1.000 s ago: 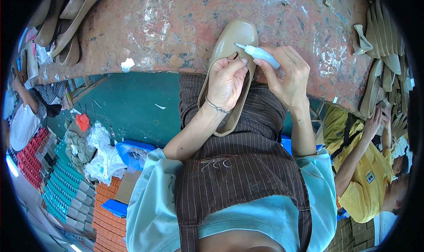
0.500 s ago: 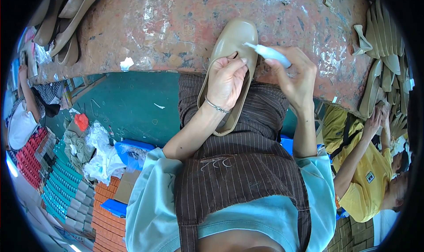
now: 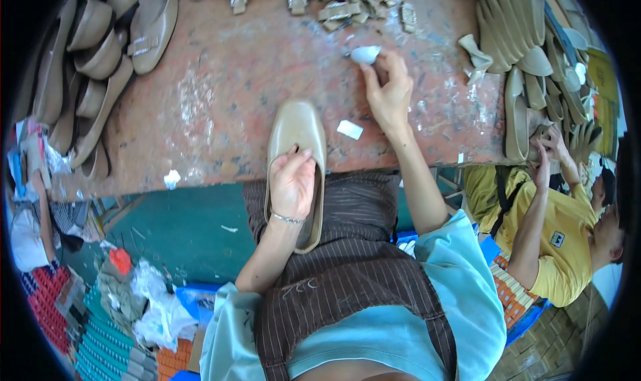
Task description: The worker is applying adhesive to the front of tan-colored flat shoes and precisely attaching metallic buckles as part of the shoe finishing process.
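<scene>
A beige square-toed flat shoe point(image 3: 298, 122) rests with its toe on the table's near edge and its heel toward my lap. My left hand point(image 3: 292, 184) grips it by the opening, fingers inside and thumb over the front rim. Farther out and to the right, my right hand point(image 3: 390, 91) pinches a small white squeeze bottle point(image 3: 365, 55) low over the table. Its narrow tip points left and away from the shoe; I cannot tell if it touches the tabletop. Beyond it lies a heap of beige bows point(image 3: 339, 11) with shiny buckles.
Beige shoes point(image 3: 100, 54) crowd the left side of the worn red table point(image 3: 234, 114), one with a bow. More shoe parts point(image 3: 511, 27) are stacked at right. A white paper scrap point(image 3: 349, 129) lies between my hands. A person in a yellow shirt point(image 3: 554, 227) works at right.
My right hand has taken the bottle off the shoe's upper and out over the table. The view has shifted, showing more of the far table. My left hand keeps its hold on the shoe.
</scene>
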`<state>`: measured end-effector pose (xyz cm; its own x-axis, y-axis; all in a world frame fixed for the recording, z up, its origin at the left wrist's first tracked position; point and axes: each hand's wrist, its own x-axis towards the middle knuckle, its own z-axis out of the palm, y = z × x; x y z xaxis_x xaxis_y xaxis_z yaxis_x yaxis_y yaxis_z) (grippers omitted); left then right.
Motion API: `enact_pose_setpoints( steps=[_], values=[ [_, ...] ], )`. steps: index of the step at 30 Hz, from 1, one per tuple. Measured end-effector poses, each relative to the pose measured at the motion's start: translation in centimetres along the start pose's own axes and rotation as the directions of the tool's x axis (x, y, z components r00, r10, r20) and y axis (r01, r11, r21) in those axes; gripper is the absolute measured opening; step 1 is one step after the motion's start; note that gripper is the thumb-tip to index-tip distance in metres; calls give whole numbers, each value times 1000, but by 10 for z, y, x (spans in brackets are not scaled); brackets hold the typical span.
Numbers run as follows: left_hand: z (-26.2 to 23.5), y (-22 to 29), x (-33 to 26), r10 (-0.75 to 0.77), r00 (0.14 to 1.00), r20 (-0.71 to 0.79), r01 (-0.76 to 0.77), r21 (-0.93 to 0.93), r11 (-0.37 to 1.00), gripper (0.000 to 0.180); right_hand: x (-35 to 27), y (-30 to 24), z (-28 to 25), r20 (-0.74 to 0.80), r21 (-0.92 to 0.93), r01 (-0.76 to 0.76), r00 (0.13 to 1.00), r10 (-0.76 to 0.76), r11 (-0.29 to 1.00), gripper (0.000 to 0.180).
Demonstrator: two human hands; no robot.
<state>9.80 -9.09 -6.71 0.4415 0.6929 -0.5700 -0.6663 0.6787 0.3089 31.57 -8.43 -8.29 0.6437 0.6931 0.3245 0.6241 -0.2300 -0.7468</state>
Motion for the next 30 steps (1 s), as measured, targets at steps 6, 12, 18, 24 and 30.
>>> enact_pose_setpoints(
  steps=[6, 12, 18, 24, 30],
  values=[
    [-3, 3, 4, -25, 1000, -5, 25, -12, 1000, 15, 38, 18, -21, -232, -172, -10, 972, -30, 985, 26],
    [0, -6, 7, -13, 1000, 25, 15, -59, 998, 12, 87, 58, -20, -229, -588, -181, 972, 52, 788, 40],
    [-6, -6, 6, -35, 997, 67, 46, -176, 983, 13, 47, 71, -49, -221, -211, -218, 960, 171, 953, 36],
    [3, -1, 4, -56, 992, 111, 81, -240, 967, 13, -44, -47, -52, 138, 245, -170, 981, 139, 955, 28],
    [11, -1, 7, -42, 998, 45, 48, -139, 989, 26, -59, -90, -9, 327, 180, 188, 914, -239, 966, 34]
  ],
)
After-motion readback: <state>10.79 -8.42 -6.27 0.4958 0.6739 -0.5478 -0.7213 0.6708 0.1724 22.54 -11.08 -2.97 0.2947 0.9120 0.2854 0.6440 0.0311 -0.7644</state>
